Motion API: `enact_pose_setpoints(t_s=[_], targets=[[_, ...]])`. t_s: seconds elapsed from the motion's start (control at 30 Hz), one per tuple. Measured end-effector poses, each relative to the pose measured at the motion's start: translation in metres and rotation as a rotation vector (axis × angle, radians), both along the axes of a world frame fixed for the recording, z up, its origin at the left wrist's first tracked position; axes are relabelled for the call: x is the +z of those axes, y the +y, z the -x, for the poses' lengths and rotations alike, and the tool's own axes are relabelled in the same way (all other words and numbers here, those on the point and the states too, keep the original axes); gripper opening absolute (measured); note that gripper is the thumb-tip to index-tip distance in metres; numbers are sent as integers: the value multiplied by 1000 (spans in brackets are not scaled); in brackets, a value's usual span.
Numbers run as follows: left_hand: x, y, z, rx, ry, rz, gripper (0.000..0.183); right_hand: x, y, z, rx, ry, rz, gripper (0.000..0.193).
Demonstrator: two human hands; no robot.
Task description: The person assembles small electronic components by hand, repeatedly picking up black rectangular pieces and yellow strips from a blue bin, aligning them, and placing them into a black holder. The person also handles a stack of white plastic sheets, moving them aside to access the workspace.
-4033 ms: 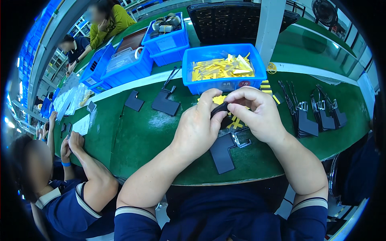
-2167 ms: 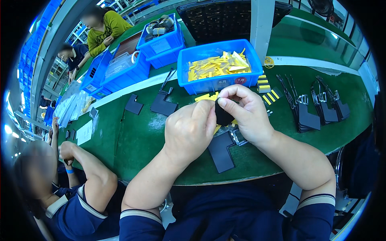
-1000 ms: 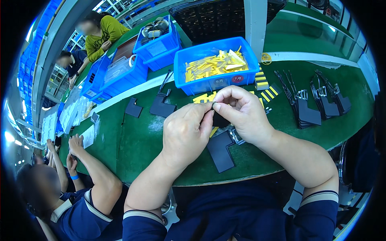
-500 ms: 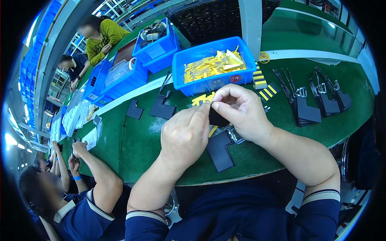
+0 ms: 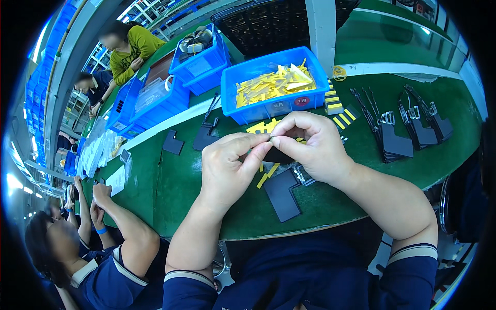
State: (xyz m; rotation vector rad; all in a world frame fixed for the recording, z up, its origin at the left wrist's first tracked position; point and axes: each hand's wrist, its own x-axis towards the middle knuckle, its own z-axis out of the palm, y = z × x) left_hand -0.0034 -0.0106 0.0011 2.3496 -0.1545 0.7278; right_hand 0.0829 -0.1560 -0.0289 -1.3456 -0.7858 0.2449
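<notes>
Thumb and forefinger of my left hand (image 5: 222, 168) are pinched together. Their tips meet those of my right hand (image 5: 315, 147), also pinched. Whatever sits between the fingertips is too small to make out. Just beyond them lie short yellow strips (image 5: 263, 126), and two more yellow strips (image 5: 267, 175) rest below, beside my left thumb. A dark surface shows under my fingers, partly hidden by them. Nearer to me lies an L-shaped dark grey part (image 5: 283, 199) with a metal piece (image 5: 304, 174) at its right, close under my right hand.
A blue bin (image 5: 274, 108) full of yellow strips stands behind my hands. Stacked dark L-shaped parts with cables (image 5: 397, 143) lie at right, others (image 5: 205, 138) at left. Yellow-and-black blocks (image 5: 333, 106) sit beside the bin. A co-worker's arm (image 5: 129, 222) reaches over the table at left.
My left hand has turned, so its thumb now shows, pinched against the forefinger. My right hand has shifted slightly. More yellow strips show below my fingers.
</notes>
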Motion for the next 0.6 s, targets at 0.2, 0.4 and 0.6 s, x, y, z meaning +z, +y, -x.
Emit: enact_pose_setpoints(t_s=[0.2, 0.4, 0.6], targets=[[4, 2, 2, 20, 114, 65, 12, 3, -2, 0, -11, -48, 46, 8], [9, 8, 3, 22, 269, 134, 14, 4, -4, -1, -25, -52, 89, 7], [5, 15, 1, -3, 289, 131, 14, 5, -5, -1, -9, -10, 100, 7]])
